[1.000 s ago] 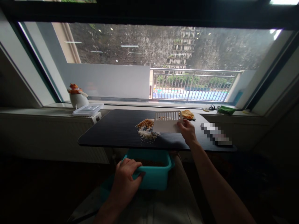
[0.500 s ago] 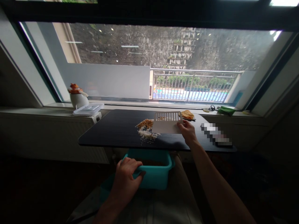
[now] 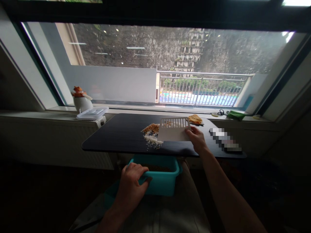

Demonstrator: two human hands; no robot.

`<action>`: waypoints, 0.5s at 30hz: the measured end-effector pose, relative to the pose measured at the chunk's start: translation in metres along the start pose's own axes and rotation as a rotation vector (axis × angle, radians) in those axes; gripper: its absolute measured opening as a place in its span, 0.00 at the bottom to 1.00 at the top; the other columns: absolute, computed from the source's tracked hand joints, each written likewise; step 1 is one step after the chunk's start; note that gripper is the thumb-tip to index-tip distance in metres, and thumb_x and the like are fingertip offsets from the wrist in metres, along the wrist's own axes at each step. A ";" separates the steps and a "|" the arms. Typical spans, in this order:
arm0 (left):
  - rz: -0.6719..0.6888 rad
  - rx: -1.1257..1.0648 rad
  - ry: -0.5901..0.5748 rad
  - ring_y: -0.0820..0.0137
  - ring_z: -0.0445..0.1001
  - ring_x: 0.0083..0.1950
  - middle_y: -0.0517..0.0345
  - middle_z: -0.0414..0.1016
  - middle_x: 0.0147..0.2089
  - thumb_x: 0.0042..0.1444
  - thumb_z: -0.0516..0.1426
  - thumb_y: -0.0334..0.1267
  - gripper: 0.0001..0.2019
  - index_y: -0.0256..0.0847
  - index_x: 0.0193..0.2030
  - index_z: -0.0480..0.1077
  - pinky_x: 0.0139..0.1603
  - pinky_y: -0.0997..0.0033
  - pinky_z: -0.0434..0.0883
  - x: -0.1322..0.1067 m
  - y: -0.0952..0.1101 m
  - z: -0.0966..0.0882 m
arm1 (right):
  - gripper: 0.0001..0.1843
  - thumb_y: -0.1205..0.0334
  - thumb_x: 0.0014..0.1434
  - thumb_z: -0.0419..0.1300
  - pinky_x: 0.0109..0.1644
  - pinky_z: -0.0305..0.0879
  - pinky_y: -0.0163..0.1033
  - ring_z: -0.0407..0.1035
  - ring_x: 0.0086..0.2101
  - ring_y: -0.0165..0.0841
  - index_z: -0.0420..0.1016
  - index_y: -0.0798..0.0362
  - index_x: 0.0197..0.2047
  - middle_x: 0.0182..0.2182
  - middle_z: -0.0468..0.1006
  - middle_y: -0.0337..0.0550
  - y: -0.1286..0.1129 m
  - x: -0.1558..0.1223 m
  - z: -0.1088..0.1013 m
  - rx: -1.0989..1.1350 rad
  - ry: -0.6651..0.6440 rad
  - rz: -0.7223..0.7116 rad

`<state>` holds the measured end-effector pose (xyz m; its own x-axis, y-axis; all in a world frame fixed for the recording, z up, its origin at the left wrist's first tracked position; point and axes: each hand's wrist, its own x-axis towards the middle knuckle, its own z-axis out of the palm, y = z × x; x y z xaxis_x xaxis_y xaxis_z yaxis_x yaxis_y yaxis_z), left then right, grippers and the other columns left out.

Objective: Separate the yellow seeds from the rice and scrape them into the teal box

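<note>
My right hand [image 3: 197,139] grips the right edge of a white slotted plastic scraper [image 3: 173,129], held on edge on the black table [image 3: 116,137]. Just left of the scraper lie a small heap of yellow-brown grains [image 3: 150,128] and a patch of white grains [image 3: 152,139]. My left hand [image 3: 132,185] is closed on the near left rim of a teal plastic bin [image 3: 160,176], which sits on my lap just under the table's front edge. Dark grains show inside the bin.
An orange cloth [image 3: 195,119] lies at the table's far edge behind the scraper. On the sill stand a white pot with orange contents [image 3: 81,100], a clear plastic lidded box [image 3: 91,113], scissors [image 3: 220,112] and a green cloth [image 3: 235,114]. A blurred object [image 3: 224,139] lies at the table's right.
The scraper has slid slightly toward me and now covers part of the white grains. My left hand stays on the bin's rim.
</note>
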<state>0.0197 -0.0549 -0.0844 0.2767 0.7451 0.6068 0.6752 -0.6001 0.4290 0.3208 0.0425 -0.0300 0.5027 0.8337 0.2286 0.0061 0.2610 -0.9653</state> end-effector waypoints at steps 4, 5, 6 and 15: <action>0.000 -0.003 -0.006 0.58 0.74 0.40 0.60 0.78 0.33 0.51 0.60 0.31 0.06 0.46 0.36 0.76 0.48 0.52 0.67 -0.001 0.000 0.000 | 0.20 0.52 0.37 0.69 0.35 0.70 0.41 0.74 0.29 0.36 0.79 0.52 0.34 0.28 0.82 0.41 -0.001 -0.008 -0.007 0.015 -0.008 0.030; 0.001 -0.004 -0.008 0.58 0.74 0.40 0.60 0.78 0.34 0.51 0.60 0.31 0.07 0.45 0.36 0.76 0.48 0.52 0.67 -0.001 0.000 0.000 | 0.20 0.52 0.36 0.69 0.35 0.69 0.41 0.74 0.29 0.36 0.79 0.52 0.34 0.27 0.82 0.41 -0.002 -0.010 -0.009 0.017 -0.010 0.035; 0.001 -0.005 -0.009 0.58 0.75 0.41 0.59 0.78 0.34 0.51 0.60 0.31 0.07 0.45 0.36 0.76 0.48 0.52 0.67 -0.001 0.000 0.000 | 0.21 0.52 0.35 0.70 0.35 0.69 0.41 0.74 0.29 0.36 0.79 0.52 0.33 0.27 0.82 0.41 -0.002 -0.012 -0.010 0.020 -0.014 0.039; 0.008 0.002 0.005 0.57 0.75 0.41 0.57 0.78 0.34 0.52 0.61 0.33 0.06 0.43 0.37 0.78 0.50 0.51 0.67 -0.004 -0.004 0.004 | 0.24 0.45 0.39 0.72 0.36 0.69 0.40 0.75 0.31 0.36 0.78 0.52 0.35 0.29 0.82 0.40 -0.009 -0.040 -0.003 0.058 -0.046 -0.008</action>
<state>0.0187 -0.0543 -0.0907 0.2790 0.7389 0.6133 0.6744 -0.6054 0.4227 0.3035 0.0053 -0.0306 0.4622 0.8527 0.2433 -0.0409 0.2946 -0.9547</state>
